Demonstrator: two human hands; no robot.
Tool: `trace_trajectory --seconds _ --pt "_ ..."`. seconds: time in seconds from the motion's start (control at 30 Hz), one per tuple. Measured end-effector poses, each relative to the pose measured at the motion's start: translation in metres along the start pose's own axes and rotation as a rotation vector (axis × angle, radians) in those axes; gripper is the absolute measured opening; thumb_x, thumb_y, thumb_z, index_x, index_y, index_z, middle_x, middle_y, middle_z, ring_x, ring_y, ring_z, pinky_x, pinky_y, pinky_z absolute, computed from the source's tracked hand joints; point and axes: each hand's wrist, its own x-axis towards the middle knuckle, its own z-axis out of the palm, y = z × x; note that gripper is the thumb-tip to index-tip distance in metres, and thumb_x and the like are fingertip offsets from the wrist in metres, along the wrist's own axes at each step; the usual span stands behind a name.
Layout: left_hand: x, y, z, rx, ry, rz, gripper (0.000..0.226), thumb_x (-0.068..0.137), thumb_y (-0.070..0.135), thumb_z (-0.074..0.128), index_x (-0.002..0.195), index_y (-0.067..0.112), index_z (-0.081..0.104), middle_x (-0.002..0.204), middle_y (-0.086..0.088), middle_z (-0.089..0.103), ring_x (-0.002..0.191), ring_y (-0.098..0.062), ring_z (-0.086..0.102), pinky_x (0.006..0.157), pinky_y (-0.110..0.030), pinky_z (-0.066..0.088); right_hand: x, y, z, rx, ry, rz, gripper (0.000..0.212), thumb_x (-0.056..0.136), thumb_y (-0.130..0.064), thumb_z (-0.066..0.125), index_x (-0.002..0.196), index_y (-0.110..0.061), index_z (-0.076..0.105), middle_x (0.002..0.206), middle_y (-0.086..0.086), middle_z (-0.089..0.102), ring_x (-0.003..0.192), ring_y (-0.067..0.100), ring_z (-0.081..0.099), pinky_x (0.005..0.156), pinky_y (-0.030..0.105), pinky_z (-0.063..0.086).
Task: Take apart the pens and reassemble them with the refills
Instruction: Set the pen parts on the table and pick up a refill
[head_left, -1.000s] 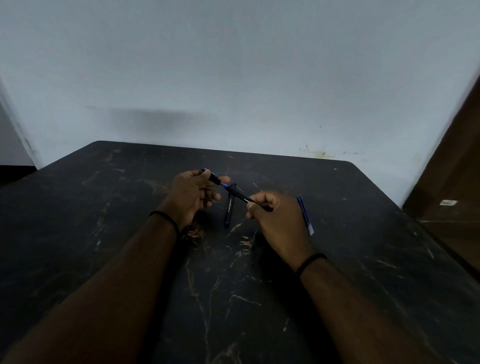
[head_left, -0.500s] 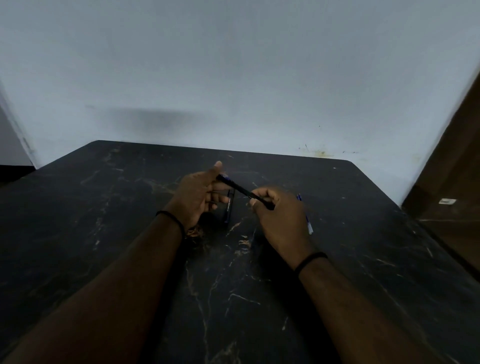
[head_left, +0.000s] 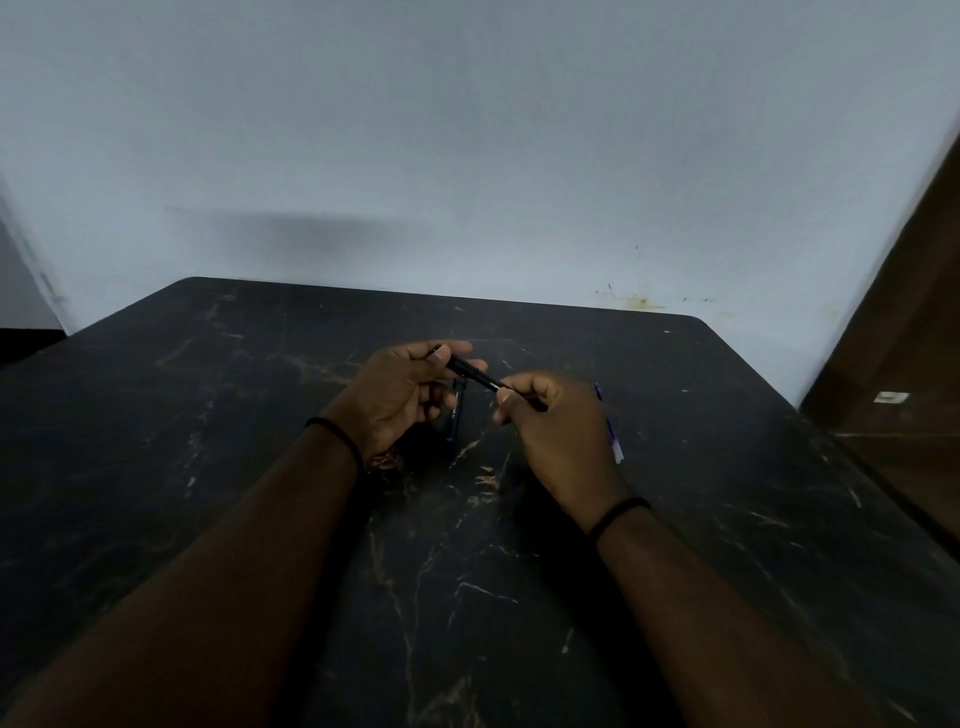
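Closed now, that blue gap: your left hand (head_left: 400, 395) and right hand (head_left: 550, 415) both clamp the black pen (head_left: 475, 375) above the table (head_left: 208, 415). Reassembly step; next, twist it tight.

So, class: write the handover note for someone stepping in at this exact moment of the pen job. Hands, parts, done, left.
Left hand: fingers pinch the far end of the black pen.
Right hand: shut on the pen's near end; the pen spans both hands above the table.
A second dark pen lies on the table below the hands. A blue refill lies right of the right hand, partly hidden.
Done: the held pen looks closed up, though the joint is hard to see.
Left: probably the second pen and the blue refill.
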Motion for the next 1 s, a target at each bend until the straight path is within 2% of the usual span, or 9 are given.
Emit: trace_trajectory --seconds 0.27,0.4,0.6,0.7,0.77,0.83,0.93,1.0 --pt "0.006 -0.007 -0.001 0.018 0.012 0.058 0.018 0.101 0.015 0.050 0.101 0.008 0.066 0.104 -0.013 0.076 0.045 -0.011 0.054 0.044 -0.020 0.043 0.005 0.007 0.001 0.108 -0.003 0.058 0.024 0.092 -0.016 0.068 0.072 -0.028 0.073 0.066 -0.010 0.073 0.067 0.011 0.067 0.069 0.022 0.054" --pt "0.007 -0.008 0.001 0.013 0.005 0.078 0.017 0.100 0.014 0.051 0.096 0.008 0.067 0.100 -0.013 0.076 0.042 -0.010 0.052 0.042 -0.020 0.043 0.007 0.010 0.001 0.155 0.016 0.067 0.031 0.091 -0.014 0.069 0.062 -0.024 0.071 0.062 -0.010 0.071 0.070 0.002 0.066 0.061 0.005 0.044" --pt "0.005 -0.007 0.004 -0.001 -0.007 0.059 0.018 0.100 0.013 0.050 0.094 0.009 0.066 0.098 -0.011 0.077 0.040 -0.008 0.050 0.040 -0.018 0.042 0.006 0.009 0.000 0.240 0.004 0.102 0.033 0.090 -0.010 0.069 0.059 -0.021 0.071 0.067 -0.004 0.075 0.070 -0.009 0.065 0.064 0.000 0.042" --pt "0.004 -0.005 0.005 -0.022 -0.019 0.076 0.019 0.101 0.011 0.048 0.097 0.007 0.066 0.098 -0.012 0.077 0.039 -0.009 0.049 0.040 -0.019 0.044 0.006 0.006 0.000 0.218 -0.015 0.114 0.025 0.091 -0.014 0.069 0.067 -0.020 0.074 0.068 -0.005 0.075 0.073 -0.002 0.069 0.068 0.005 0.045" --pt "0.004 -0.005 0.006 -0.019 -0.023 0.094 0.019 0.101 0.012 0.047 0.102 0.006 0.066 0.099 -0.011 0.077 0.040 -0.009 0.049 0.042 -0.019 0.044 0.006 0.007 0.000 0.139 -0.033 0.095 0.020 0.091 -0.020 0.068 0.072 -0.022 0.075 0.067 -0.006 0.075 0.077 0.015 0.072 0.074 0.020 0.053" --pt "0.004 -0.005 0.007 -0.015 -0.013 0.097 0.021 0.101 0.014 0.048 0.110 0.005 0.065 0.104 -0.011 0.076 0.043 -0.009 0.051 0.044 -0.019 0.044 0.004 0.006 0.001 0.025 -0.054 0.050 0.020 0.089 -0.025 0.068 0.070 -0.025 0.074 0.067 -0.009 0.074 0.072 0.021 0.071 0.075 0.034 0.058" --pt "0.004 -0.004 0.006 0.007 0.067 0.108 0.025 0.100 0.022 0.052 0.116 0.007 0.064 0.108 -0.009 0.076 0.048 -0.010 0.054 0.044 -0.019 0.040 0.002 0.004 0.003 -0.058 -0.053 0.040 0.016 0.086 -0.026 0.072 0.070 -0.025 0.075 0.072 -0.010 0.074 0.072 0.006 0.068 0.073 0.031 0.057" --pt "0.005 -0.003 0.004 0.057 0.223 0.136 0.028 0.098 0.031 0.057 0.112 0.008 0.066 0.103 -0.009 0.076 0.047 -0.009 0.053 0.042 -0.019 0.038 0.001 0.004 0.003 -0.091 -0.030 0.052 0.013 0.086 -0.027 0.074 0.073 -0.027 0.075 0.074 -0.013 0.073 0.072 0.001 0.067 0.069 0.022 0.053"
